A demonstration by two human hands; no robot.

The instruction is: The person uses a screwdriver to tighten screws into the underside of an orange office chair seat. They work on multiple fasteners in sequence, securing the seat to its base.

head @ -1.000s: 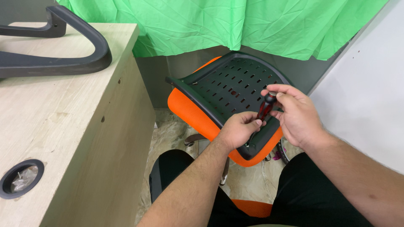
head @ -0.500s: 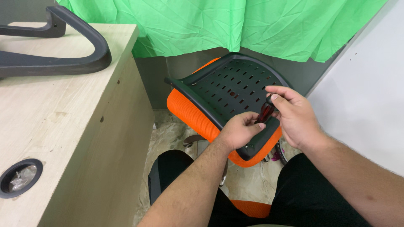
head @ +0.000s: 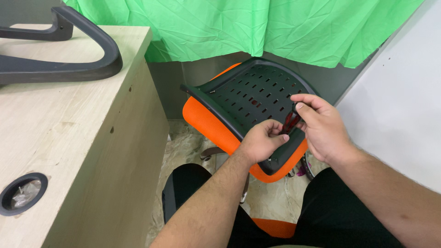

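Observation:
An upturned chair seat (head: 250, 98), black perforated plastic over orange padding, rests tilted in front of my knees. My right hand (head: 321, 126) pinches the top of a small screwdriver with a red and black handle (head: 289, 121) held against the seat's near right part. My left hand (head: 262, 140) is closed around the tool's lower end, pressed to the black plastic. The tip is hidden by my fingers.
A light wooden desk (head: 69, 138) stands at my left, with a round cable hole (head: 22, 194) near its front. A black curved chair armrest (head: 59, 69) lies on the desk. Green cloth (head: 257, 27) hangs behind; a white wall (head: 404, 115) is at right.
Both hands and the screwdriver stay at the same spot on the seat; my right fingers have shifted slightly on the handle top, as in turning it.

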